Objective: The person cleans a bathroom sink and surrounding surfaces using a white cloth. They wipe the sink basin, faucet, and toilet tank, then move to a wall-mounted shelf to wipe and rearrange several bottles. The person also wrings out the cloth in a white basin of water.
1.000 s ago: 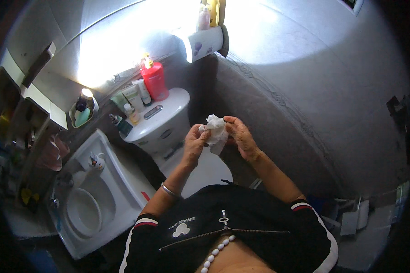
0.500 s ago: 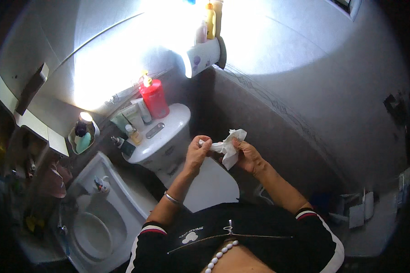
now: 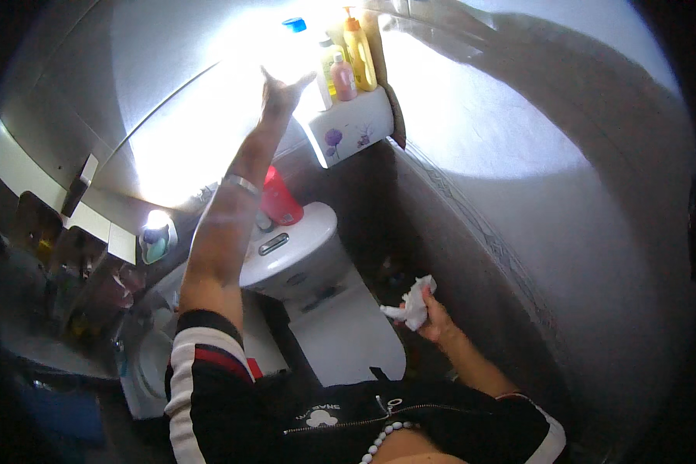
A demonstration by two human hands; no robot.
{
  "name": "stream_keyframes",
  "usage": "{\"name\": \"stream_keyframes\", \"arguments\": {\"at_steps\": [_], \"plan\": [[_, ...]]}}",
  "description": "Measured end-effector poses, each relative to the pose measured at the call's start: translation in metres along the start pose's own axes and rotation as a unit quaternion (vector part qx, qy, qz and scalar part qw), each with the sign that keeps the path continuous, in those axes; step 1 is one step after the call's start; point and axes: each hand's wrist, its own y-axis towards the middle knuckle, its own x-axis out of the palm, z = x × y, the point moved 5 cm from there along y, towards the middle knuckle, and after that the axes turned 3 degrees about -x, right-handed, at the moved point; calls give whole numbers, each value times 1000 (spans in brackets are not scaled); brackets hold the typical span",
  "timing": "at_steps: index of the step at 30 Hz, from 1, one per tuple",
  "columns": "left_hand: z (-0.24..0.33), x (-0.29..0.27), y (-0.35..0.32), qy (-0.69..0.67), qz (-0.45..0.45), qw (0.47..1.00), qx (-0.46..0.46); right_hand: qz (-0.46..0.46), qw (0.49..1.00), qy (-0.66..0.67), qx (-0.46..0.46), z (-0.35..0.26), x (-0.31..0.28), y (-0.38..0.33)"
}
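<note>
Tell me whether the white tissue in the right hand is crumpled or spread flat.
Crumpled. The white tissue is a bunched wad gripped in the right hand, with a twisted end poking out leftward.

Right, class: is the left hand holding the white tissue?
No: the left hand is raised, open and empty, toward the bottles on the wall shelf, while the right hand holds the crumpled tissue.

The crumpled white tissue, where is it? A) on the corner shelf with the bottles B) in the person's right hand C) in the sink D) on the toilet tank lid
B: the crumpled white tissue is held in the fingers of the right hand, low over the closed white toilet lid, while the left hand reaches up, open, toward the white corner shelf.
</note>
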Motion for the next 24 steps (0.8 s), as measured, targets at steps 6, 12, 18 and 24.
{"name": "stream_keyframes", "arguments": {"at_steps": [6, 12, 18, 24], "plan": [[-15, 48, 44, 87, -71, 989, -92, -8, 1000, -8, 3, -17, -68, 3], [-35, 43, 56, 32, -27, 992, -119, 22, 999, -46, 2, -38, -72, -19], [-27, 45, 48, -21, 71, 991, -112, 59, 997, -48, 14, -18, -104, -11], [-32, 12, 39, -20, 106, 987, 117, 11, 999, -45, -4, -4, -85, -10]]}}
